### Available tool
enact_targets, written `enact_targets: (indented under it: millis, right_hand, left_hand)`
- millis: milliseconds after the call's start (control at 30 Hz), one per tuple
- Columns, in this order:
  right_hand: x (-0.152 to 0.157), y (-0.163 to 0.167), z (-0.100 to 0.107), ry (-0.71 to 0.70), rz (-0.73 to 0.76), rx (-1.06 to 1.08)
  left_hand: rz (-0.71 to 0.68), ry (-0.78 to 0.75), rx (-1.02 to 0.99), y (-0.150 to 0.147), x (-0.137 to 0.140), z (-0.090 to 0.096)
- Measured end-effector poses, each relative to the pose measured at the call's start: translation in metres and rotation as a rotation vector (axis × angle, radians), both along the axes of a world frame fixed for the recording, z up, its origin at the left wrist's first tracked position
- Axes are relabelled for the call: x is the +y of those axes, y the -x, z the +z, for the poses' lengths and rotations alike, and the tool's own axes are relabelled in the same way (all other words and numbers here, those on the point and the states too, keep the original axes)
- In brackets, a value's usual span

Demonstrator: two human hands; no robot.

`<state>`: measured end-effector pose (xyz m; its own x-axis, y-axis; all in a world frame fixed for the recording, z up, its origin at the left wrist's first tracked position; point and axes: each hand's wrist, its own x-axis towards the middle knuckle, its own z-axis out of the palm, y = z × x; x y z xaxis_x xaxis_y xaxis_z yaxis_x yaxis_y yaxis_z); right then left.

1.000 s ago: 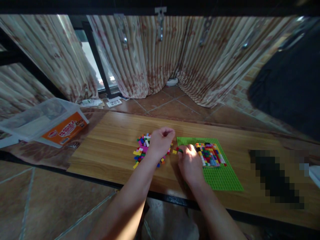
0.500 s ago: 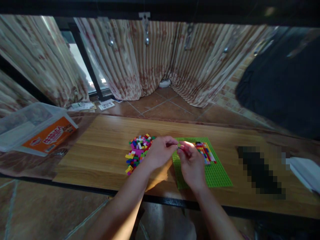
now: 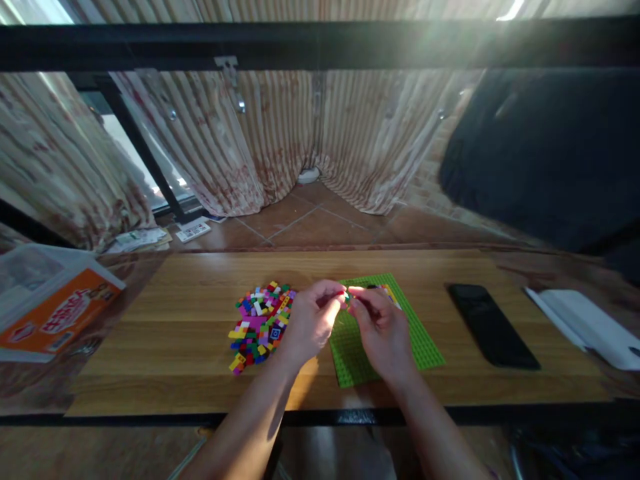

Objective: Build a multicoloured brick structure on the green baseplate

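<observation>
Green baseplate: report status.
Left hand, right hand: both pinching small bricks above green baseplate. Right hand partly hides brick build. Loose brick pile lies left.

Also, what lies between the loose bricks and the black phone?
The head view shows the green baseplate, wooden tabletop, the left hand and the right hand.

This looks like a home, though which room cannot be told. Beyond the hands (image 3: 311, 321) (image 3: 386, 333), long striped, patterned curtains (image 3: 195, 147) fall to a brown tiled floor (image 3: 320, 223), with a glass pane (image 3: 124, 147) showing far to the left. Under the hands is a wood-topped desk (image 3: 190, 287); colourful toy bricks (image 3: 255, 323) lie just left of them, a dark phone (image 3: 493, 327) to their right, and a clear plastic tub (image 3: 37, 267) with an orange label well to their left.
</observation>
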<state>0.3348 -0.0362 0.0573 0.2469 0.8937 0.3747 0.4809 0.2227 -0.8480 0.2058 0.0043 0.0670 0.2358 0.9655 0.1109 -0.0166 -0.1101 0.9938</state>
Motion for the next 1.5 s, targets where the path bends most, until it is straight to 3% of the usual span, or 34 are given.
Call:
enact_targets:
  millis: [400,600,833,967,1133,1500]
  right_hand:
    - [-0.004,-0.002,0.005,-0.033,0.012,-0.072]
    - [-0.006,0.003,0.003,-0.077,-0.077,0.049]
    - [0.006,-0.026,0.004,-0.138,-0.341,0.252]
    - [0.014,-0.050,0.002,-0.088,-0.458,0.453]
    - [0.017,-0.055,0.000,-0.070,-0.432,0.569]
    - [0.017,-0.049,0.001,-0.030,-0.386,0.618]
  left_hand:
    - [0.103,-0.025,-0.011,-0.010,-0.003,-0.005]
    - [0.187,-0.239,0.168,-0.016,-0.017,-0.004]
    - [0.119,-0.240,0.328,-0.025,-0.027,-0.007]
    - [0.040,-0.310,0.394,-0.023,-0.024,-0.009]
    - [0.019,-0.444,0.445,-0.025,-0.022,-0.012]
    - [0.012,-0.424,0.570,-0.041,-0.027,-0.008]
